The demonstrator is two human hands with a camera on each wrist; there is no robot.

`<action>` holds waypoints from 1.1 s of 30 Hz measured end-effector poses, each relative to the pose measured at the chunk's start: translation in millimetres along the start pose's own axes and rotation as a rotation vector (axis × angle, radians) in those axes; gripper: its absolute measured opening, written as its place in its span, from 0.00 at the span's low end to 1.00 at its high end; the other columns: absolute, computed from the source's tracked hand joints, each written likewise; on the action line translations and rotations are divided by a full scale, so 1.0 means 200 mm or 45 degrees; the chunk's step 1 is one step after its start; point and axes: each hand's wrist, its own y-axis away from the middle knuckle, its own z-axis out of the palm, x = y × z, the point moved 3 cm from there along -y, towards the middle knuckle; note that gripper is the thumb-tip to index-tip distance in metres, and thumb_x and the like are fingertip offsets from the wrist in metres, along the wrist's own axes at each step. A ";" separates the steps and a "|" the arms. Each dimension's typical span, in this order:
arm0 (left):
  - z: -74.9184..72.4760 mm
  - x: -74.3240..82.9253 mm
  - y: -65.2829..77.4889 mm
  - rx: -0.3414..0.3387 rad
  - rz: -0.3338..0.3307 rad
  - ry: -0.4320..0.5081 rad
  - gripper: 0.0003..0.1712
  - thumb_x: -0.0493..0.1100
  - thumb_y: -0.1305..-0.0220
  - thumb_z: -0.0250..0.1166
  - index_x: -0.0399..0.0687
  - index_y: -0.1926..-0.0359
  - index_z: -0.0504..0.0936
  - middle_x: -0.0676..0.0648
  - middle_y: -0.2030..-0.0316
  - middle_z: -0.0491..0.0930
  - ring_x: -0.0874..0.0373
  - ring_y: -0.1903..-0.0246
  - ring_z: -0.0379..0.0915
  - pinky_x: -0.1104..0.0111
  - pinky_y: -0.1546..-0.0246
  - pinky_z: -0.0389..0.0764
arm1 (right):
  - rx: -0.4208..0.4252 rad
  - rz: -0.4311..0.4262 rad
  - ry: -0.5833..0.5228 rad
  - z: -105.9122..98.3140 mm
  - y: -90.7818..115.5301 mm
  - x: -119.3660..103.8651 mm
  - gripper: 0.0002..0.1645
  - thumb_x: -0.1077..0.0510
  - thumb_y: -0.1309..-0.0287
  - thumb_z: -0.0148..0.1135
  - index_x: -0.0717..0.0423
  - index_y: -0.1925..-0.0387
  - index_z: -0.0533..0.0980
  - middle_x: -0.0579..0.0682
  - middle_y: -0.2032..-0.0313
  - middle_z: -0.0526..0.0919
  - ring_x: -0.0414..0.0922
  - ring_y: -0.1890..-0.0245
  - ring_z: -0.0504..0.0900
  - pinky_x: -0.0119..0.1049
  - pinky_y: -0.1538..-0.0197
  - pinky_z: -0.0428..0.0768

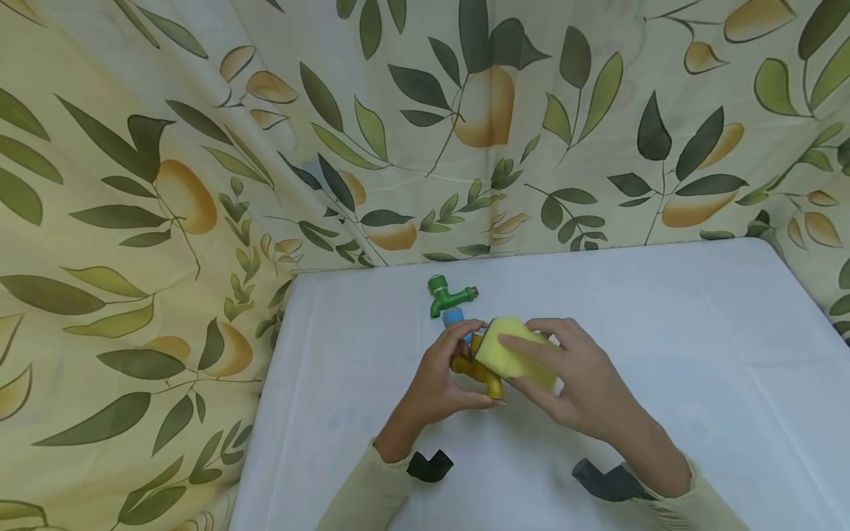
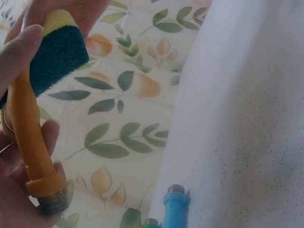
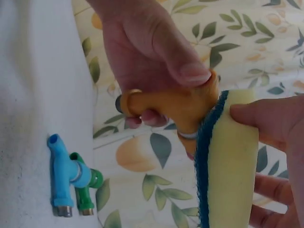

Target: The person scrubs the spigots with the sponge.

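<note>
Left arm: comes in low from the near side of the counter, pale sleeve ending at the wrist, forearm angled up and inward.
Left hand: partly closed, thumb stretched along to the spout end, fingers curled round the body; it has firm hold of the tap.
Yellow tap: raised above the counter between both hands, its spout slanting toward the person and its threaded end sticking out past the fingers.
Right arm: reaches in from the near right, slanting across toward the other hand, wrist lifted.
Right hand: half closed, knuckles up, fingers spread and bent over the sponge, gripping it by its yellow side.
Sponge: tilted, its dark scouring face turned to the yellow tap and touching it near the spout.
Blue tap: lying on the counter just beyond the left hand, which partly covers it from above.
Green tap: on the counter, just beside the blue one, farther from the person.
</note>
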 end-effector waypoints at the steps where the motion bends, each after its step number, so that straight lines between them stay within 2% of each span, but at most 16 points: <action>1: 0.00 0.00 0.00 0.011 0.000 -0.011 0.59 0.40 0.61 0.87 0.49 0.28 0.64 0.47 0.35 0.72 0.59 0.57 0.74 0.73 0.53 0.83 | -0.011 -0.003 -0.001 0.00 0.00 0.00 0.36 0.48 0.53 0.78 0.34 0.39 0.80 0.48 0.44 0.80 0.44 0.45 0.76 0.46 0.54 0.84; 5: 0.00 0.01 0.00 0.061 -0.003 -0.050 0.58 0.40 0.63 0.88 0.47 0.30 0.67 0.47 0.36 0.73 0.59 0.62 0.74 0.75 0.58 0.83 | -0.047 -0.052 -0.048 0.00 0.00 -0.02 0.34 0.49 0.54 0.78 0.34 0.41 0.82 0.46 0.45 0.81 0.43 0.47 0.77 0.44 0.56 0.84; 9: -0.01 0.02 0.01 0.096 -0.010 -0.062 0.58 0.40 0.65 0.88 0.45 0.31 0.68 0.47 0.37 0.72 0.60 0.65 0.74 0.76 0.60 0.83 | -0.003 0.007 0.019 0.00 0.00 -0.02 0.35 0.47 0.52 0.77 0.35 0.39 0.80 0.49 0.45 0.81 0.45 0.46 0.77 0.47 0.55 0.85; 14: -0.02 0.03 0.00 0.099 -0.049 -0.161 0.50 0.37 0.55 0.84 0.47 0.31 0.70 0.47 0.40 0.75 0.61 0.63 0.78 0.77 0.58 0.83 | -0.006 -0.009 0.088 -0.01 -0.01 -0.02 0.35 0.47 0.54 0.77 0.33 0.40 0.81 0.49 0.48 0.82 0.47 0.50 0.79 0.47 0.57 0.84; 19: -0.03 0.05 -0.01 0.121 -0.108 -0.237 0.46 0.43 0.52 0.84 0.50 0.32 0.73 0.48 0.48 0.83 0.62 0.63 0.81 0.76 0.60 0.83 | 0.008 0.114 0.185 0.00 -0.02 -0.02 0.34 0.47 0.52 0.77 0.36 0.40 0.81 0.54 0.48 0.82 0.51 0.50 0.80 0.48 0.57 0.84; 22: -0.03 0.04 0.00 0.144 -0.129 -0.235 0.45 0.43 0.53 0.84 0.50 0.34 0.74 0.48 0.49 0.84 0.64 0.67 0.80 0.76 0.62 0.83 | -0.011 0.135 0.169 0.02 -0.01 -0.04 0.35 0.47 0.54 0.78 0.36 0.40 0.81 0.54 0.48 0.82 0.51 0.50 0.80 0.48 0.58 0.86; 25: -0.03 0.03 0.00 0.159 -0.151 -0.220 0.45 0.45 0.53 0.84 0.51 0.34 0.74 0.50 0.49 0.83 0.67 0.70 0.79 0.77 0.65 0.82 | 0.022 0.165 0.181 0.03 -0.01 -0.03 0.35 0.47 0.54 0.79 0.38 0.40 0.81 0.54 0.49 0.81 0.49 0.53 0.79 0.44 0.63 0.85; 30: -0.01 0.03 0.00 0.123 -0.155 -0.140 0.45 0.42 0.48 0.81 0.51 0.30 0.71 0.49 0.46 0.79 0.65 0.65 0.81 0.77 0.62 0.84 | 0.106 0.230 0.163 0.05 -0.01 -0.03 0.35 0.49 0.51 0.78 0.44 0.39 0.79 0.57 0.50 0.79 0.47 0.59 0.75 0.36 0.71 0.78; 33: -0.01 0.04 0.00 0.088 -0.141 -0.067 0.45 0.38 0.44 0.78 0.49 0.27 0.68 0.46 0.45 0.77 0.62 0.61 0.84 0.75 0.59 0.85 | 0.132 0.248 0.147 0.05 0.00 -0.03 0.35 0.49 0.51 0.78 0.45 0.39 0.79 0.57 0.50 0.79 0.47 0.60 0.76 0.37 0.71 0.79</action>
